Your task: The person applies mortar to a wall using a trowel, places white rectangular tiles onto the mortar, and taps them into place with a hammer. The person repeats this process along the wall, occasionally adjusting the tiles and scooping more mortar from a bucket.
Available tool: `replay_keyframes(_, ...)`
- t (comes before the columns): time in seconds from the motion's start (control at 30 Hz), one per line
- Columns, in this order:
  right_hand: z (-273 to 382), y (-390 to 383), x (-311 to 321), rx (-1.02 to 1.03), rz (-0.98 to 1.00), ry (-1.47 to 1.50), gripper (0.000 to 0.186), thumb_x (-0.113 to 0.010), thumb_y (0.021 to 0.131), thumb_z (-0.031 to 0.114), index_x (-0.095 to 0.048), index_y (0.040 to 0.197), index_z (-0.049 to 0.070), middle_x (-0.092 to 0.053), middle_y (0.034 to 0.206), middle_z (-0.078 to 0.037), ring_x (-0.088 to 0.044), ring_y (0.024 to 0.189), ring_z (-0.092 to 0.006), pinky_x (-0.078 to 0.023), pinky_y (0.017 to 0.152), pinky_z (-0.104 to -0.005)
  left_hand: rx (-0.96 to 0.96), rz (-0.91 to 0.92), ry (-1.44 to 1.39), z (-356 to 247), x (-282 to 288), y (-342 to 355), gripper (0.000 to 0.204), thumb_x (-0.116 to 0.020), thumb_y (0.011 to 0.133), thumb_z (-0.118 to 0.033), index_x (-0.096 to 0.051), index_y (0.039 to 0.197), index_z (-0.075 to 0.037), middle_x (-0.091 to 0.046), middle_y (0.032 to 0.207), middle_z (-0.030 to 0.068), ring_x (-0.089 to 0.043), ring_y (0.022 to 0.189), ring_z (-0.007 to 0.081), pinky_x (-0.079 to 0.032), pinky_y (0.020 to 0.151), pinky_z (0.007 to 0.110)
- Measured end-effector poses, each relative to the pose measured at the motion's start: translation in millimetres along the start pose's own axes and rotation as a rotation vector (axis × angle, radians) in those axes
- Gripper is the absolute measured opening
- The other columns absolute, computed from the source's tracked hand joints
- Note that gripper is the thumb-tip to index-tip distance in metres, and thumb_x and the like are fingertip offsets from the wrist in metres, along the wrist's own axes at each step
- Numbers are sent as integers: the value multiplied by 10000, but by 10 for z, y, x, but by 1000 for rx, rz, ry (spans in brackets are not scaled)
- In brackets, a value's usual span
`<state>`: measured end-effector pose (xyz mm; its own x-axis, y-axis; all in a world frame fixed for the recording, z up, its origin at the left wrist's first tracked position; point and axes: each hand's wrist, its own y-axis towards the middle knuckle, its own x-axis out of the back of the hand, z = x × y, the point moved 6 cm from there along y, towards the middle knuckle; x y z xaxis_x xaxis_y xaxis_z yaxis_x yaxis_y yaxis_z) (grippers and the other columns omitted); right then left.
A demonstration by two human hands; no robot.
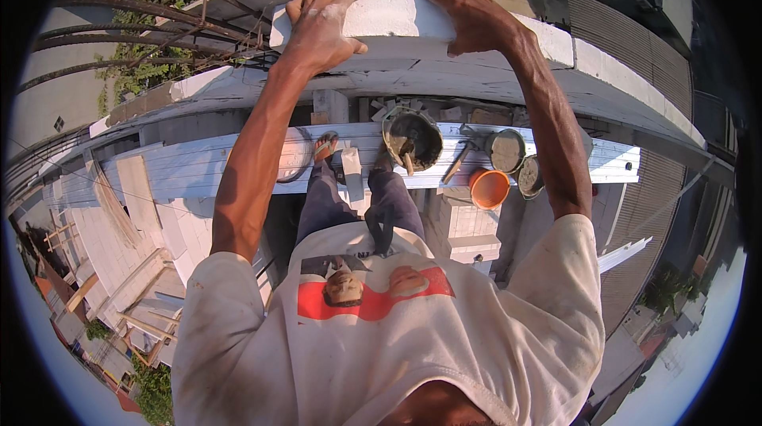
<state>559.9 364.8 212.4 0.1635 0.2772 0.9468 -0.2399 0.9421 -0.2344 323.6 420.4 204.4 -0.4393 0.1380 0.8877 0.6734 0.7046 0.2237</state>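
A long white lightweight concrete block (397, 16) lies along the top of the white block wall (629, 77). My left hand (324, 25) grips its left end, with fingers over the top and the thumb against the near face. Toward its right end, my right hand (482, 23) clasps it the same way; some fingertips are hidden behind the far edge. Both arms reach forward, well apart. Below, between my hands, a black bucket (433, 142) holds grey mortar and a tool with a wooden handle (408, 163).
I stand on a ribbed metal platform (206, 162). An orange bucket (488, 189), mortar-smeared containers (506, 151) and a wooden-handled tool (457, 162) sit right of my feet. Rusty rebar (131, 2) juts out at the wall's left. Beyond the wall is a drop to the ground.
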Motion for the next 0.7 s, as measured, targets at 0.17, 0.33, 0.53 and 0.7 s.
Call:
replay_keyframes(0.17, 401, -552, 295, 22, -497, -114, 1142, -950, 610, 164, -369, 1593, 198, -482, 1552, -114, -473, 1418, -335, -388, 1194, -503, 40, 74, 114, -109, 201, -116, 1068, -956, 649, -256, -441, 1582, -207, -439, 1562, 66, -367, 1460, 284, -193, 1199, 459)
replay_keyframes(0.33, 484, -1754, -541, -370, -715, 413, 974, -928, 754, 262, -409, 1568, 134, -547, 1498, -154, -543, 1371, -338, -456, 1165, -496, -128, -111, 145, -578, 372, -336, 982, -930, 708, -244, -457, 1564, -158, -433, 1582, 88, -361, 1478, 266, -197, 1183, 468)
replay_keyframes(0.53, 1533, -3079, -3578, -1203, 210, 1277, 1062, -719, 889, 639, -337, 1562, -90, -425, 1574, -316, -386, 1497, -414, -347, 1211, -437, -275, 282, -363, -967, -731, -1286, 800, -878, 757, -201, -538, 1473, -93, -530, 1463, 90, -454, 1391, 285, -321, 1115, 468)
replay_keyframes(0.7, 2393, -3489, -4399, -1329, 432, 1476, 1073, -588, 861, 808, -552, 1383, -129, -555, 1414, -362, -536, 1359, -447, -437, 1120, -459, 19, 1197, -29, -510, -2186, -2902, 874, -818, 823, -352, -432, 1550, -57, -423, 1536, 207, -368, 1449, 413, -247, 1201, 574)
